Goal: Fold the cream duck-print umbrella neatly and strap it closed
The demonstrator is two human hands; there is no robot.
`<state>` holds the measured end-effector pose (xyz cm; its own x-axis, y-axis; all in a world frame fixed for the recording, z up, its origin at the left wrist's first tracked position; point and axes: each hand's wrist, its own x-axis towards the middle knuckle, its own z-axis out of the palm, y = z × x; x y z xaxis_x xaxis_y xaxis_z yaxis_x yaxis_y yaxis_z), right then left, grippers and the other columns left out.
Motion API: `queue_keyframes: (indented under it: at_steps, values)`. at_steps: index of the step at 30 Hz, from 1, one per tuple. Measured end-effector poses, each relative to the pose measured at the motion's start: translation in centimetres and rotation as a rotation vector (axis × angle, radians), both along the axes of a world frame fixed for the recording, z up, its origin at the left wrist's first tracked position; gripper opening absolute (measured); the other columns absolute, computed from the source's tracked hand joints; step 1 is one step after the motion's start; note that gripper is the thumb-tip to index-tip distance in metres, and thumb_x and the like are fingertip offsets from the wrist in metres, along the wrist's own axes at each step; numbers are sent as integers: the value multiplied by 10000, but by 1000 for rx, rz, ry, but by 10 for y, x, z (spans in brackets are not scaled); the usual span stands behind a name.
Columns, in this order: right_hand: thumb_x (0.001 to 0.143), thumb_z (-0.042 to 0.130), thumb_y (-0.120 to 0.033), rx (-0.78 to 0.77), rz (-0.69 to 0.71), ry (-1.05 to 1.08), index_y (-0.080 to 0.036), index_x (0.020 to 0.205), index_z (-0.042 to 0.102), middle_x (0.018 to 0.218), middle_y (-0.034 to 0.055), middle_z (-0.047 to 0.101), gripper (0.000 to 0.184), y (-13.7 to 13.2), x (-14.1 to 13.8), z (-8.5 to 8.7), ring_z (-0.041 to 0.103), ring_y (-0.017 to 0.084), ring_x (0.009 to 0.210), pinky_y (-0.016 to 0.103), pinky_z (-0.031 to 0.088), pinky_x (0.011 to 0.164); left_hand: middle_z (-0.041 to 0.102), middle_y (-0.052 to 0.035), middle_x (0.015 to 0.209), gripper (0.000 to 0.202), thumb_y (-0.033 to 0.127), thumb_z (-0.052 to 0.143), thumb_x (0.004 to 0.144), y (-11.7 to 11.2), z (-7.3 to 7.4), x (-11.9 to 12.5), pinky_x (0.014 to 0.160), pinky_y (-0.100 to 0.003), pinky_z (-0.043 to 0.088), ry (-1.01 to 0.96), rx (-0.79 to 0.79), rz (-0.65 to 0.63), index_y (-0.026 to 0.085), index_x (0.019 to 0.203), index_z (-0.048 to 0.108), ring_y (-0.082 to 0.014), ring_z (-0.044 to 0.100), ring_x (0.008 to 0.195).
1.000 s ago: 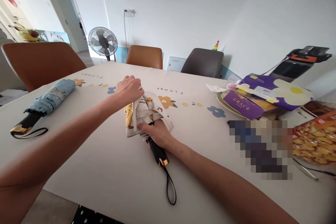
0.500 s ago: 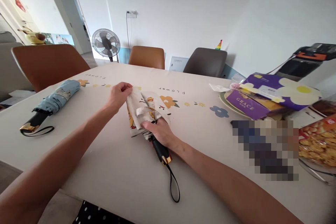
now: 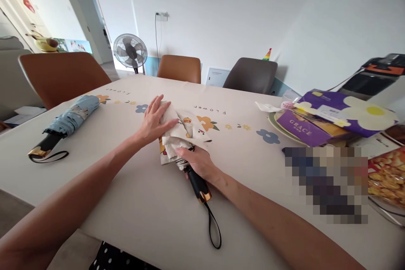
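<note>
Nearest me, the strap (image 3: 210, 223) trails loose on the table (image 3: 142, 206), hanging off the gold-tipped end of the handle (image 3: 198, 182), which points back toward me. Just past it, my right hand (image 3: 200, 162) is wrapped round the umbrella (image 3: 190, 131) where the cloth gathers above the handle, thumb pressed over the top; most of those fingers are tucked underneath, out of sight. The umbrella lies at the middle of the table, its pale printed cloth in loose, overlapping folds. My left hand (image 3: 155, 123) is laid on the far left part of the cloth, fingers straight and spread, pinching nothing.

I'd judge I'm at the smoothing step: one hand anchors, the other flattens a panel. The next move seems to call for keeping that anchor firm and drawing the folds round the same way (a slack panel would bunch, I suspect).

Well off to the left lies a blue umbrella (image 3: 74, 116), rolled much slimmer than mine. Beyond the table's far edge stand a fan (image 3: 130, 51) and a tan chair (image 3: 179, 68).
</note>
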<state>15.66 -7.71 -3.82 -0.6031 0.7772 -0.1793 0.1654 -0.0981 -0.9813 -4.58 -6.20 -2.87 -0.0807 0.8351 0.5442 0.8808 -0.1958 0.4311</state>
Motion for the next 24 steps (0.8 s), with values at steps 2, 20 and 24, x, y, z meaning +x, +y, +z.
queue_keyframes:
  at_steps: [2,20,24]
  values:
    - [745,579,-454,-40,11,17,-156,839,610,544,4,559,314,0,1,3,480,111,343,240,421,331,190,-104,1486,645,587,400,819,2,-7,-3,1087,-458,151,73,12,-4,212,1343,371,-270,108,1371]
    - [700,596,-403,136,49,-194,-198,902,648,646,5,627,292,1,-4,5,565,150,549,258,464,537,505,-65,1303,347,340,419,867,8,30,29,1059,-400,259,208,250,-117,199,1156,550,-194,349,1282]
    - [706,577,-344,232,59,-134,-224,994,628,851,9,656,316,0,-7,7,581,158,685,255,463,611,554,-33,1252,367,401,377,868,30,47,41,1045,-396,268,252,-100,-304,221,1078,619,-200,411,1230]
